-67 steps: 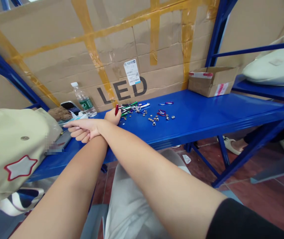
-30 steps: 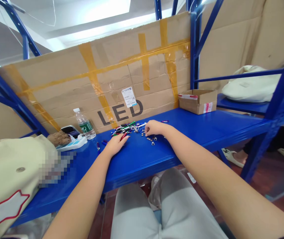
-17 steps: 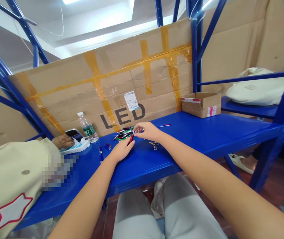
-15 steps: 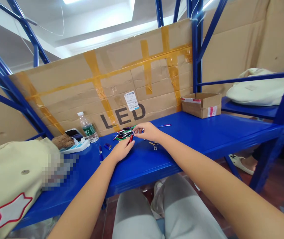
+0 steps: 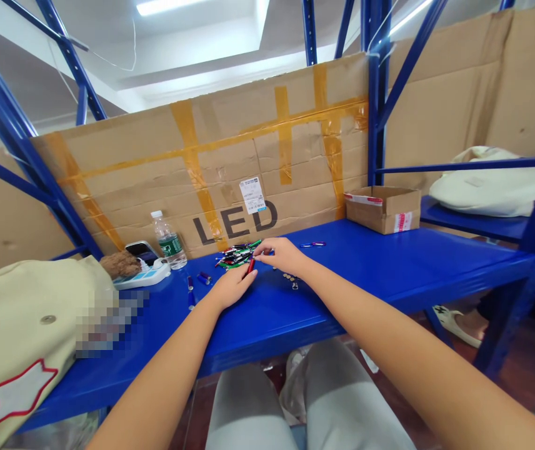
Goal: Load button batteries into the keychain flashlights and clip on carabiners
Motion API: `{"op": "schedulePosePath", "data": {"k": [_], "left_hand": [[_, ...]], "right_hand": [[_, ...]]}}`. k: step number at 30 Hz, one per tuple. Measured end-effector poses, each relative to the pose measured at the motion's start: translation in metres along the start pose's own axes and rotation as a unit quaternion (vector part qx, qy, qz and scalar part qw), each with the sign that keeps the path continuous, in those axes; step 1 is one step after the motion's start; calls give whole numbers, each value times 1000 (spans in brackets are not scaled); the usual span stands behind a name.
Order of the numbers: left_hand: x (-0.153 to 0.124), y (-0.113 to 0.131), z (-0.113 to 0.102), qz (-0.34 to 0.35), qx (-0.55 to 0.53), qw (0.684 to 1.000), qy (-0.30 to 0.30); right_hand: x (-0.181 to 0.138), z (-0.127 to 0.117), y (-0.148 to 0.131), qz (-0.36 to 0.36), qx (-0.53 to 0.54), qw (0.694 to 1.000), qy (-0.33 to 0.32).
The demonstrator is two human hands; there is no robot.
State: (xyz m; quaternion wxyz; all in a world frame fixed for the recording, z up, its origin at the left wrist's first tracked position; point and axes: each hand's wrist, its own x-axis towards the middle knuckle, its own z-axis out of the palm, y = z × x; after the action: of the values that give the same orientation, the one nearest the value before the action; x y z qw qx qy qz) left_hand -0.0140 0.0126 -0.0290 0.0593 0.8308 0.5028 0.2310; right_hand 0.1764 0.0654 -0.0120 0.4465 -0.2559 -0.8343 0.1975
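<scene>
My left hand (image 5: pixel 234 286) is closed around a small red metallic tube (image 5: pixel 251 266), held upright just above the blue tabletop. My right hand (image 5: pixel 280 255) is pinched at the tube's top end; whatever lies between its fingertips is too small to make out. Behind both hands is a pile of small green, red, black and silver pieces (image 5: pixel 237 255), partly covered by them. Several small round tan discs (image 5: pixel 289 277) and a little metal clip (image 5: pixel 295 285) lie by my right wrist. Blue tubes (image 5: pixel 190 283) with silvery ends lie to the left of my left hand.
Two thin blue and purple pieces (image 5: pixel 313 244) lie right of the pile. A water bottle (image 5: pixel 170 244), a white power strip (image 5: pixel 148 276) and a cream bag (image 5: pixel 37 325) are on the left. An open cardboard box (image 5: pixel 382 209) stands back right. Taped cardboard (image 5: pixel 230 169) walls the back.
The view has tilted slightly, so everything sits a little lower. Both hands stay together at the red tube, with the right fingertips shifted slightly at its top.
</scene>
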Motion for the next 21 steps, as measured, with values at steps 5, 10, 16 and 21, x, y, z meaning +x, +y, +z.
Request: {"op": "schedulePosePath", "data": {"k": [5, 10, 16, 21], "left_hand": [[1, -3, 1, 10, -21, 1000, 3], [1, -6, 2, 22, -27, 999, 8], [0, -5, 0, 2, 14, 1000, 20], [-1, -8, -3, -18, -17, 999, 48]], "right_hand": [[0, -1, 0, 4, 2, 1000, -18], [-1, 0, 2, 3, -11, 999, -46], [-4, -7, 5, 21, -27, 998, -53], [-11, -20, 9, 52, -101, 992, -59]]}}
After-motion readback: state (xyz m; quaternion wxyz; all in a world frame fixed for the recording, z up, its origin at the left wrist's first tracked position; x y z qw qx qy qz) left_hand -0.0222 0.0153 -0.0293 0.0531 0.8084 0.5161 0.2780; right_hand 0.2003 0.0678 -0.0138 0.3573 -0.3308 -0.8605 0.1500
